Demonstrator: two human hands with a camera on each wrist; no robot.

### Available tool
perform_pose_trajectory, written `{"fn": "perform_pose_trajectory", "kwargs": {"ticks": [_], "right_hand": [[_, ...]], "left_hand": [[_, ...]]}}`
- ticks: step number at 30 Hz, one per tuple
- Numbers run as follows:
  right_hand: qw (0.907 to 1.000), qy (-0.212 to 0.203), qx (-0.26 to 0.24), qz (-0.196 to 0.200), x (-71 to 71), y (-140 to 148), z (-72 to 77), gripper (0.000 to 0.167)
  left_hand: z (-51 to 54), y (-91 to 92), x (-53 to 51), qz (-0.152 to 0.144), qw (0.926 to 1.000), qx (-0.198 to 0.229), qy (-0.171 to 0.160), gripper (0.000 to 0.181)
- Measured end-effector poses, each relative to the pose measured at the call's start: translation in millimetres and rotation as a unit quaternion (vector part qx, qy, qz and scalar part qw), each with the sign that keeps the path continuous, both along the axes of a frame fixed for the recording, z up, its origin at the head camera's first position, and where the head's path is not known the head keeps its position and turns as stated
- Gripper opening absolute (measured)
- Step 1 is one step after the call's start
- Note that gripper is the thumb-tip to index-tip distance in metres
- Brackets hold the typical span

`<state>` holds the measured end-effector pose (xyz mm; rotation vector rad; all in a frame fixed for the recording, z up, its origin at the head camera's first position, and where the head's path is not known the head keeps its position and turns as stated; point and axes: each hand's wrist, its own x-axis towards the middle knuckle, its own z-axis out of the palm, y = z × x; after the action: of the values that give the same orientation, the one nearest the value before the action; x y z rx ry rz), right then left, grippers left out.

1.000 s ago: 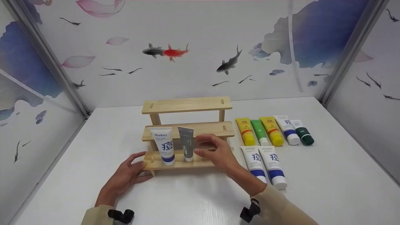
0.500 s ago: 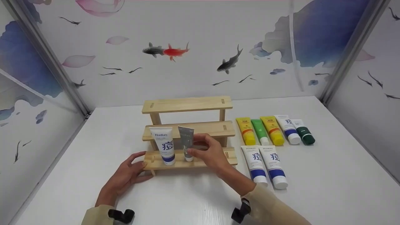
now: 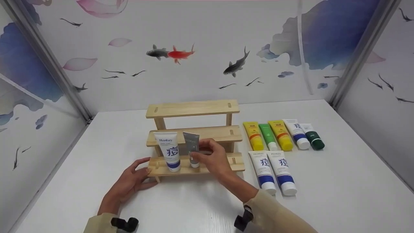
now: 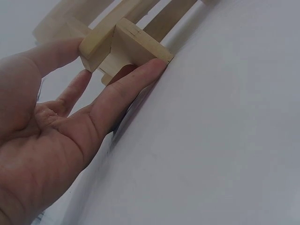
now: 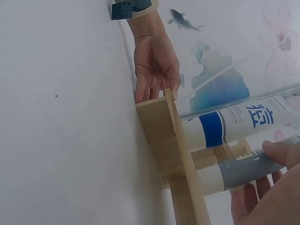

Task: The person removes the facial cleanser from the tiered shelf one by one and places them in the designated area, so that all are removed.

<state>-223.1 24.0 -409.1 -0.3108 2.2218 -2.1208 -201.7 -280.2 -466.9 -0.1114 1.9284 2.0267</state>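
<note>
A three-tier wooden display stand [image 3: 194, 108] is on the white table. On its lowest step, a white cream tube [image 3: 168, 150] with a blue band stands upright on its cap. Beside it a smaller grey cream tube [image 3: 190, 144] stands on its white cap; my right hand [image 3: 213, 158] pinches its lower part between thumb and fingers. My left hand [image 3: 131, 179] holds the left end of the lowest step. In the left wrist view, the left hand [image 4: 65, 126] has fingertips against the stand's end [image 4: 140, 44]. The right wrist view shows the grey tube's cap [image 5: 210, 180] at the board.
Right of the stand lie yellow tubes [image 3: 254, 136], a green tube [image 3: 267, 136], a white-and-blue tube [image 3: 297, 134] and a dark green-capped tube [image 3: 313, 137]. Nearer lie two more white-and-blue tubes [image 3: 263, 171]. Printed walls [image 3: 194, 81] enclose the table's back and sides.
My right hand has moved left from beside the grey tube and now pinches it. The left hand stays on the stand, and both standing tubes keep their places.
</note>
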Motion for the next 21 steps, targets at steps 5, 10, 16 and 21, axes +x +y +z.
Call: {"fn": "perform_pose_trajectory", "kwargs": {"ticks": [5, 10, 16, 21], "right_hand": [[0.9999, 0.011, 0.005, -0.009, 3.2, 6, 1.0, 0.038], [0.9994, 0.025, 0.023, -0.005, 7.2, 19, 6.0, 0.039], [0.9990, 0.027, 0.035, -0.006, 12.5, 43, 15.1, 0.037], [0.9980, 0.034, 0.051, -0.017, 16.7, 67, 23.0, 0.036]], "left_hand": [[-0.5, 0.8, 0.2, -0.004, 1.0000, 0.001, 0.002, 0.070], [-1.0, -0.4, 0.4, 0.000, 1.0000, 0.006, 0.006, 0.069], [-1.3, -1.1, 0.0, 0.002, 1.0000, 0.006, 0.003, 0.071], [-1.2, -0.5, -0.1, 0.002, 1.0000, 0.005, 0.000, 0.071]]}}
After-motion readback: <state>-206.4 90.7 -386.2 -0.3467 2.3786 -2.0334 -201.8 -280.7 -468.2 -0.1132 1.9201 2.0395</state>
